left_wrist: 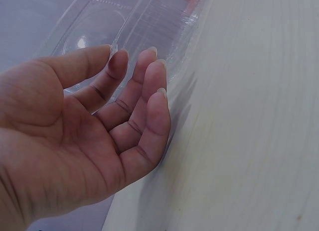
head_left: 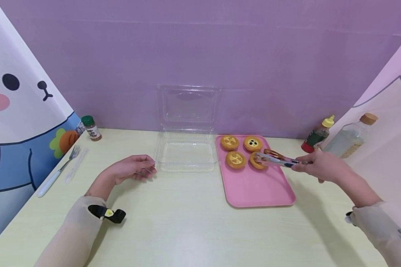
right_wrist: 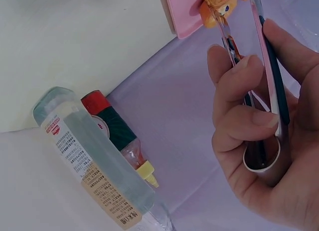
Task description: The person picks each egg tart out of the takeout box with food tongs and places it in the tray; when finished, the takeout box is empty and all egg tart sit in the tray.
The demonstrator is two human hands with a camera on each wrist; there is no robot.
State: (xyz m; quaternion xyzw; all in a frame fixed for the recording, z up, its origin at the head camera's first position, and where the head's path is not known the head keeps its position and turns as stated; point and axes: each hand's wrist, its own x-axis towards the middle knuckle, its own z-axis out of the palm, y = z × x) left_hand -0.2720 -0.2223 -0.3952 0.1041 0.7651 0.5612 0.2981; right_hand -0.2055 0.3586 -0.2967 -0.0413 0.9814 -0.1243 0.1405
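My left hand (head_left: pixel 133 167) is at the near left corner of a clear plastic clamshell container (head_left: pixel 187 168), whose lid stands raised at the back. In the left wrist view, thumb and index finger pinch the container's rim, and the other fingers curve loosely beneath. My right hand (head_left: pixel 327 167) grips metal tongs (head_left: pixel 280 160) by their arms. The tongs' tips are around an egg tart (head_left: pixel 258 165) at the front right of the group on a pink tray (head_left: pixel 257 193). Other tarts (head_left: pixel 235 160) sit beside and behind it, one topped with dark dots (head_left: pixel 253 144).
A fork (head_left: pixel 58 172) and a wrapped clear utensil (head_left: pixel 76 165) lie at left, near a green-capped spice jar (head_left: pixel 91 128). At the right back stand a yellow-capped sauce bottle (head_left: pixel 318 134) and a cork-topped clear bottle (head_left: pixel 349 139). A purple backdrop (head_left: pixel 127 66) rises behind the table.
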